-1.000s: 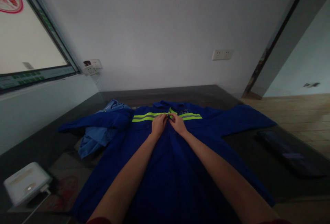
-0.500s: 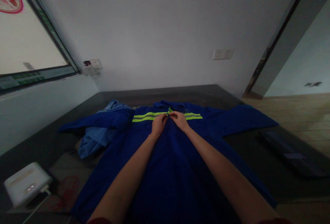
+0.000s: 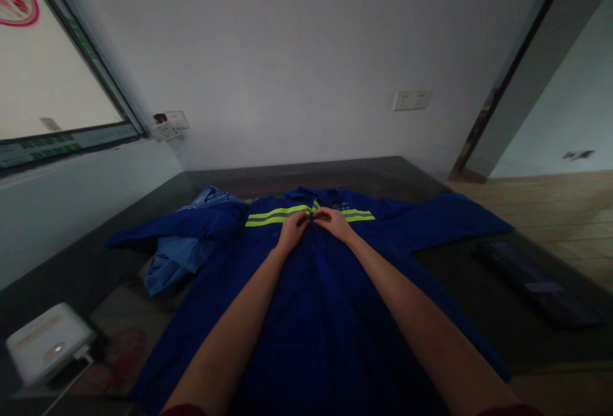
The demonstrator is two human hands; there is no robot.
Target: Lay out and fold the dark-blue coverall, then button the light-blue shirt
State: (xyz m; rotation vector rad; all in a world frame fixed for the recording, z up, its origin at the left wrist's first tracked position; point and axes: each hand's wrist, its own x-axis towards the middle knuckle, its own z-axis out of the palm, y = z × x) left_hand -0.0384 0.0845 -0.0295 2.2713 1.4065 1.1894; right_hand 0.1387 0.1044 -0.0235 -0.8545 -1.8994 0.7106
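Blue reflective-striped work jacket (image 3: 317, 301) on table (image 3: 483, 307); my left grip (image 3: 292, 230) and right grip (image 3: 336, 223) pinch front placket (image 3: 313, 245) at chest stripe (image 3: 271, 216). Below, front looks together; above, edge turned out, not yet closed.

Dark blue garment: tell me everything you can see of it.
The dark blue garment looks like cloth, with a collar and yellow-and-grey chest stripes. It lies spread on the dark table, one sleeve over lighter blue cloth. The left hand and right hand touch its front near the stripes.

Pale wall (image 3: 287, 71) behind dark table (image 3: 354, 170)
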